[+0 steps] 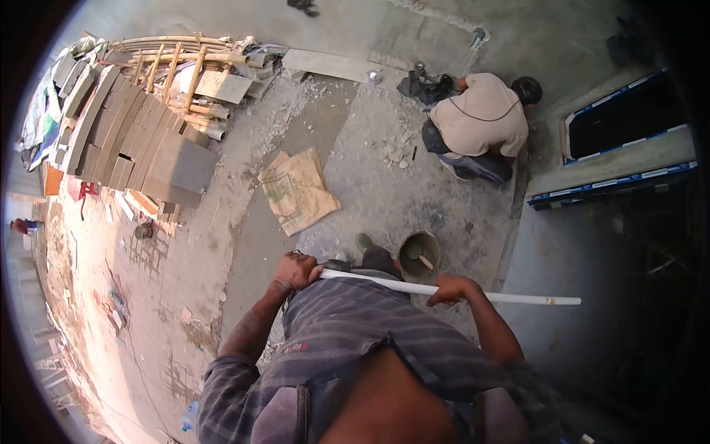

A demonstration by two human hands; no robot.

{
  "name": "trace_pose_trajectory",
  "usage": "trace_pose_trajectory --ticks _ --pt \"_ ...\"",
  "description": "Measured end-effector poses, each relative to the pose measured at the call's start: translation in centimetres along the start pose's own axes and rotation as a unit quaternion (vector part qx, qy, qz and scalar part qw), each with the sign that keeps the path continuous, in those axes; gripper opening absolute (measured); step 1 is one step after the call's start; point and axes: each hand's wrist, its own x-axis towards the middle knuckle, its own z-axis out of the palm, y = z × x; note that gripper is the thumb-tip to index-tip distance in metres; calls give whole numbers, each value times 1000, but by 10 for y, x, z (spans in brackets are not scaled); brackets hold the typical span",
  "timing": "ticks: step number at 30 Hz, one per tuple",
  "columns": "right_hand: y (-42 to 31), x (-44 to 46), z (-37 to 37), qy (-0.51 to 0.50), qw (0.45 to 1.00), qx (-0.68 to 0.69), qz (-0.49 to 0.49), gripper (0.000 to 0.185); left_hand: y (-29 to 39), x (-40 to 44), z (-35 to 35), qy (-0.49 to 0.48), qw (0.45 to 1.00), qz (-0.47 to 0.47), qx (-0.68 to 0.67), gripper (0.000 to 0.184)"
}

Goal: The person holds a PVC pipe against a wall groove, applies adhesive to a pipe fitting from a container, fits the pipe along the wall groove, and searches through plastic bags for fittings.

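Observation:
A long white pipe [510, 298] lies across the front of my body at waist height, its right end reaching past my right hand. My left hand [297, 271] is closed around the pipe's left end. Farther along, my right hand [452, 288] grips the pipe with its fingers wrapped round it. Just beyond the pipe stands a bucket [419, 254] with a tool handle inside. A printed sack [298, 191] lies flat on the ground ahead of my left hand.
A co-worker [481, 115] crouches at the upper right beside a dark bag [427, 87]. Stacked blocks [129, 137] and bamboo poles [174, 59] stand at the upper left. Rubble [396, 154] litters the ground. A blue-edged window frame [617, 111] is at the right.

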Motion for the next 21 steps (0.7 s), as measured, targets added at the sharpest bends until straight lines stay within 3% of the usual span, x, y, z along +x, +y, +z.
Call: trace_pose_trajectory --ticks 1,2,4,7,10,11,12,16,19,21 --pt "-9 -9 4 62 998 -12 0 27 0 -1 2 -53 997 -63 -8 39" --pt "-7 -6 16 218 973 -65 -46 24 0 0 5 -105 986 -125 -18 43" --pt "2 2 47 506 836 -168 -133 21 0 4 4 -176 959 -207 -75 55" --pt "-14 -10 43 615 742 -198 -179 23 -29 -3 32 -209 891 -311 -258 61" --pt "-19 -16 44 622 744 -180 -163 20 -32 -2 31 -140 887 -328 -294 52" --pt "-15 -13 49 571 791 -179 -129 20 -29 -4 31 -124 882 -334 -309 49" --pt "-10 -7 55 518 832 -175 -94 19 -20 -6 36 29 904 -293 -311 42" --pt "0 -4 51 234 971 -33 -31 23 -9 0 21 153 932 -268 -189 42" --pt "14 10 37 -57 993 97 18 33 -9 3 6 116 973 -131 -149 40" --pt "12 7 33 -22 996 78 25 33 -10 1 3 87 966 -161 -184 42"
